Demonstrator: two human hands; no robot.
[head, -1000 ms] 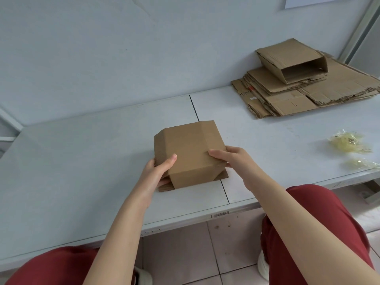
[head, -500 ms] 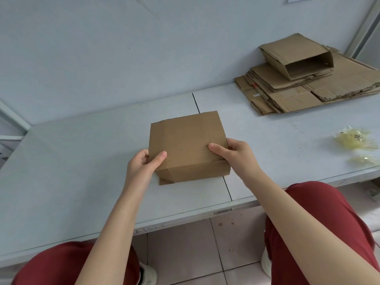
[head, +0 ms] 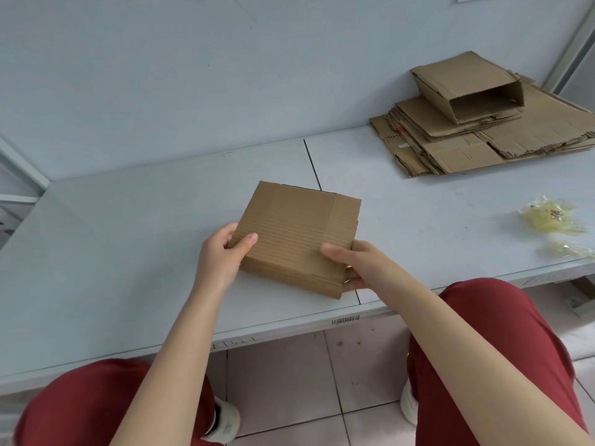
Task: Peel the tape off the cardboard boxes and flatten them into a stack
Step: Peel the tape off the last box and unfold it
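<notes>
A pale grey surface (head: 128, 252) spans the view, built of two panels that meet at a dark seam (head: 311, 162). Its front edge carries a barcode sticker (head: 345, 320) and handwritten marks (head: 235, 344) too small to read. Behind the surface rises a plain light blue-grey wall (head: 193, 75). A left frame bar (head: 22, 169) and a right frame bar (head: 571, 49), both pale metal, stand at its far corners. Below its front edge lies a floor (head: 283, 381) of light pinkish tiles. The light is soft and even.

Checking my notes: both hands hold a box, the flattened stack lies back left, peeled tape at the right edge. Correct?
No: the head view shows the stack back right, not back left. The left hand and right hand do hold the box, and the tape lies at the right edge.
</notes>
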